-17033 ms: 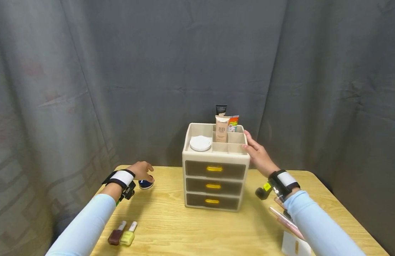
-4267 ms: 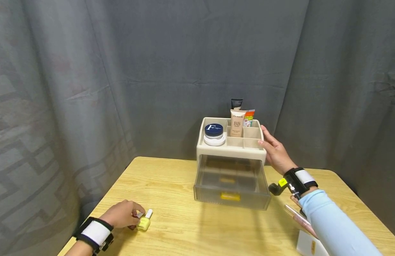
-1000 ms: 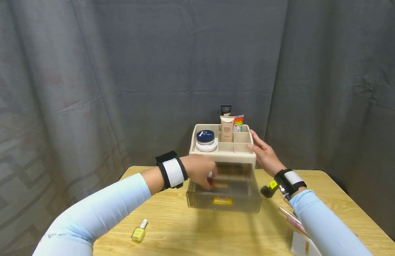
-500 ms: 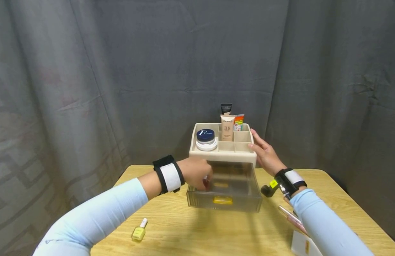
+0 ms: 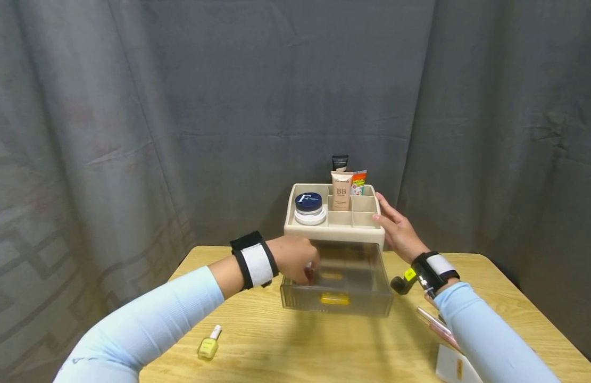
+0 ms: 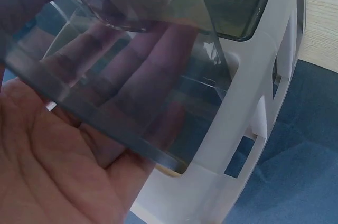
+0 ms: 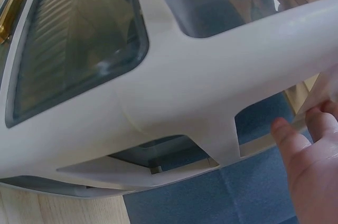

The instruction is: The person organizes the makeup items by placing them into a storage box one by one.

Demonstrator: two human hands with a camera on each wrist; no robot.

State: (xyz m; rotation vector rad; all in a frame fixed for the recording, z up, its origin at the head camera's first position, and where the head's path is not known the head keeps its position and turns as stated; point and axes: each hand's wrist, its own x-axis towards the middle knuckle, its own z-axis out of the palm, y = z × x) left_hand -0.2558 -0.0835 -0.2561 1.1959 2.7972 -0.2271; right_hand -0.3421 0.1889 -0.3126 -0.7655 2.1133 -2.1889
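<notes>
My left hand (image 5: 293, 258) reaches down into the pulled-out smoky top drawer (image 5: 355, 268) of the cream drawer organizer (image 5: 334, 232). Between its fingertips is a dark red nail polish bottle (image 5: 309, 274), mostly hidden by the fingers. Through the drawer's clear wall (image 6: 105, 129), the left wrist view shows these fingers bent inside. My right hand (image 5: 396, 230) holds the organizer's upper right side, thumb on the rim. In the right wrist view, its fingers (image 7: 319, 123) bend at the organizer's side. A yellow nail polish bottle (image 5: 208, 346) lies on the table at the front left.
On top of the organizer, a navy-lidded jar (image 5: 308, 201) sits on a white round compact (image 5: 310, 217), beside a BB cream tube (image 5: 341, 192) and an orange tube (image 5: 358, 182). Pink tubes (image 5: 439, 325) and a white box (image 5: 455, 366) lie by the right forearm.
The navy-lidded jar went from table to organizer, and the top drawer came out. My left hand took the dark red nail polish bottle from the table into the drawer; lately it barely moves.
</notes>
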